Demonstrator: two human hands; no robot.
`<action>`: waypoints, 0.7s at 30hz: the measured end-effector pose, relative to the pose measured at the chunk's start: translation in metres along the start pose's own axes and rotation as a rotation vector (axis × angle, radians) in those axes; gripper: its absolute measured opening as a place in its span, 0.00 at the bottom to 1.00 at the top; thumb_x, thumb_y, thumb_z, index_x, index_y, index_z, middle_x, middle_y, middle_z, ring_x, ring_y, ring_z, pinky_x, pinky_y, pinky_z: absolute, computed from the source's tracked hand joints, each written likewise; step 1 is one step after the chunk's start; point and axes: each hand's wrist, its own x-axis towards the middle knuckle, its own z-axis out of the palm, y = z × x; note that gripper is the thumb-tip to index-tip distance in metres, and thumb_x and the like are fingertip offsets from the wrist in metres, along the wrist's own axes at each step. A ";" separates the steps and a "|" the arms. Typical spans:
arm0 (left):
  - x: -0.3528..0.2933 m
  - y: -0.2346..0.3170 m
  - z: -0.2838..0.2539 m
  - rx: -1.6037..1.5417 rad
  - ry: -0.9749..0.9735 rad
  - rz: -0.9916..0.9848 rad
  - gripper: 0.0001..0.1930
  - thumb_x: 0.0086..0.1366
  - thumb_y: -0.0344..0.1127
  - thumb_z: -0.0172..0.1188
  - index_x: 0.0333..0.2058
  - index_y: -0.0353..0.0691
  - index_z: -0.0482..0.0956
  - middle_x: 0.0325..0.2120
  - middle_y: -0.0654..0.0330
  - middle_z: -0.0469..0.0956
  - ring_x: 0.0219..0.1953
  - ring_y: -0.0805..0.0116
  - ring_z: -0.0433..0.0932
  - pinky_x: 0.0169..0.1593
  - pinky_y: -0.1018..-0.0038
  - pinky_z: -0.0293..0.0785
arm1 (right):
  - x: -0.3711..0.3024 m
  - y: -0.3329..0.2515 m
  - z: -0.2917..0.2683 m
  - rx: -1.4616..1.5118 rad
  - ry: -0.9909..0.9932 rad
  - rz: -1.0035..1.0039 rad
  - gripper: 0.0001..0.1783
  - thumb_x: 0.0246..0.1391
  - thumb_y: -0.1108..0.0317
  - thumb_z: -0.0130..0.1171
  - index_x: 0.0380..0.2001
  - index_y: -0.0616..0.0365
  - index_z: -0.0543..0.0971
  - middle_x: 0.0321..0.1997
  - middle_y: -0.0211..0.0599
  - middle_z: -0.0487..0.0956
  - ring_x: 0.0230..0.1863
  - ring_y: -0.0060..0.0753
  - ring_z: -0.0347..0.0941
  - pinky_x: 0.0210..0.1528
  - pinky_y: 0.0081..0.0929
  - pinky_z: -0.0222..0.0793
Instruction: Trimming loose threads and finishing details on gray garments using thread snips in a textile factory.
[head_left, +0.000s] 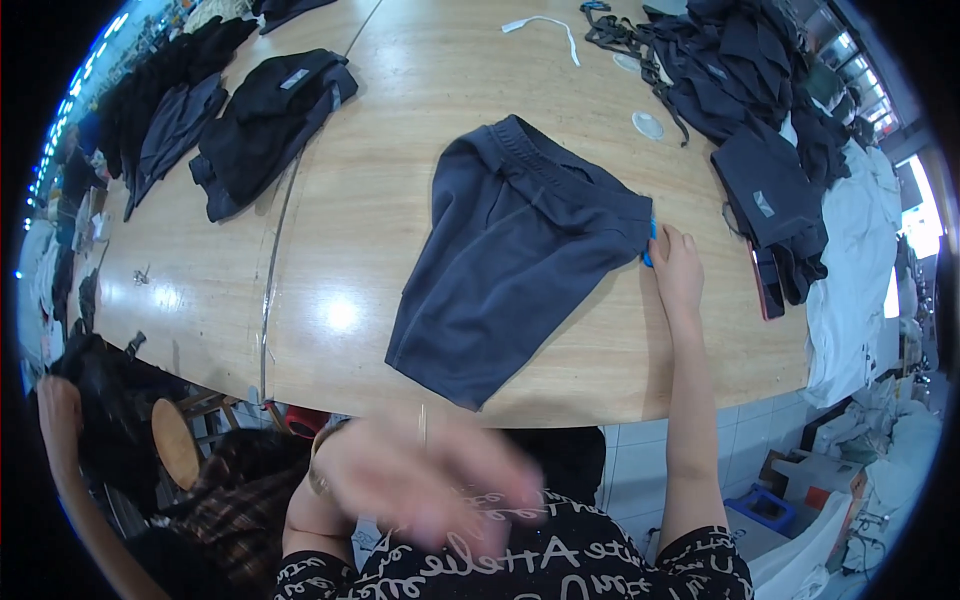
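Observation:
Dark grey shorts [510, 270] with a gathered elastic waistband lie on the wooden table, the waistband towards the far side and right, the legs towards me. At the waistband's right end my right hand [678, 262] rests low over the table, its fingers bent around a small blue thing [647, 259]. Most of that blue thing is hidden, so its kind does not show. My left hand [430, 475] is raised in front of my body, nearer than the table edge. Motion smears its fingers, and I cannot make out anything in it.
Dark garments [275, 125] lie at the far left, and a heap of dark clothes [735, 70] covers the far right. A phone [768, 283] lies beside folded dark clothing [768, 190]. A white strip [545, 25] is at the back. Another person's arm [70, 450] shows at left.

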 end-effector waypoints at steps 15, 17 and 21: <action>-0.053 -0.098 -0.024 1.608 0.000 -0.835 0.52 0.48 0.64 0.62 0.65 0.43 0.51 0.66 0.47 0.45 0.69 0.47 0.38 0.65 0.44 0.33 | -0.004 0.014 -0.016 -0.009 0.014 -0.040 0.16 0.56 0.62 0.54 0.39 0.64 0.76 0.26 0.48 0.77 0.33 0.53 0.75 0.35 0.41 0.71; -0.046 -0.089 -0.019 1.557 0.072 -0.788 0.42 0.51 0.57 0.63 0.62 0.46 0.60 0.64 0.50 0.53 0.67 0.50 0.47 0.65 0.49 0.39 | 0.002 0.027 -0.009 -0.035 -0.007 -0.044 0.16 0.56 0.61 0.53 0.39 0.65 0.76 0.25 0.48 0.77 0.32 0.54 0.75 0.35 0.40 0.71; -0.024 -0.051 -0.051 1.359 0.325 -0.465 0.15 0.55 0.28 0.61 0.44 0.44 0.78 0.42 0.61 0.77 0.45 0.62 0.74 0.49 0.68 0.66 | 0.010 0.043 -0.022 0.141 -0.203 0.240 0.15 0.60 0.61 0.49 0.40 0.63 0.74 0.25 0.40 0.76 0.26 0.39 0.75 0.31 0.36 0.71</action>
